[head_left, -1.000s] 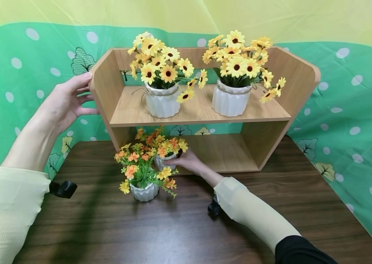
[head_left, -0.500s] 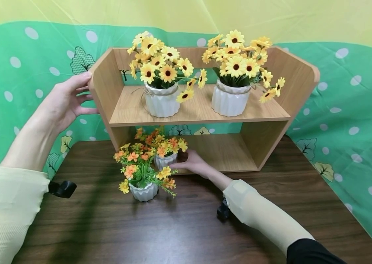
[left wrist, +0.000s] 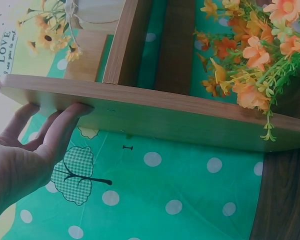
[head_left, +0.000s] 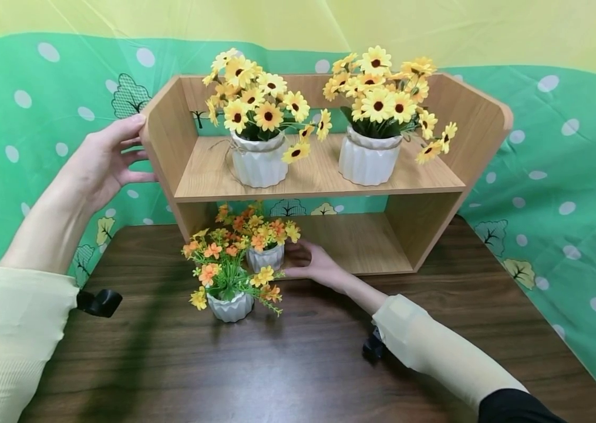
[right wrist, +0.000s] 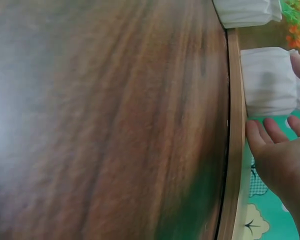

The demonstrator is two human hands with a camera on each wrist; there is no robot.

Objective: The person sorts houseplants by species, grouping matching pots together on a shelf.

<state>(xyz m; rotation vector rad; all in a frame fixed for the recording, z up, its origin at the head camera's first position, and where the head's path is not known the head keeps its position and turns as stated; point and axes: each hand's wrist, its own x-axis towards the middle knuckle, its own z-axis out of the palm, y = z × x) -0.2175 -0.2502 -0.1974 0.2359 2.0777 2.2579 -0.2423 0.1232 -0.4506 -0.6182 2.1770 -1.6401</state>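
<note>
My left hand point(head_left: 110, 158) rests its fingertips on the outer left side of a two-tier wooden shelf point(head_left: 324, 192). The left wrist view shows those fingers point(left wrist: 65, 122) bent lightly against the side panel. A small white pot point(head_left: 266, 257) of orange and yellow flowers stands at the left end of the lower tier. Just to its right is my right hand point(head_left: 316, 264), thumb and fingers spread apart, holding nothing. Seen from the right wrist, the fingertips lie close beside the white pot point(right wrist: 270, 82). A second pot of orange flowers point(head_left: 230, 307) stands on the table before the shelf.
On the upper tier stand two white pots of yellow daisies, a left pot point(head_left: 259, 161) and a right pot point(head_left: 370, 157). The shelf sits at the back of a dark wooden table point(head_left: 255, 376). Behind hangs a green and yellow printed cloth point(head_left: 556, 147).
My right hand has let go of the flower pot on the lower tier and drawn back to the right. The left hand keeps its place on the shelf's side.
</note>
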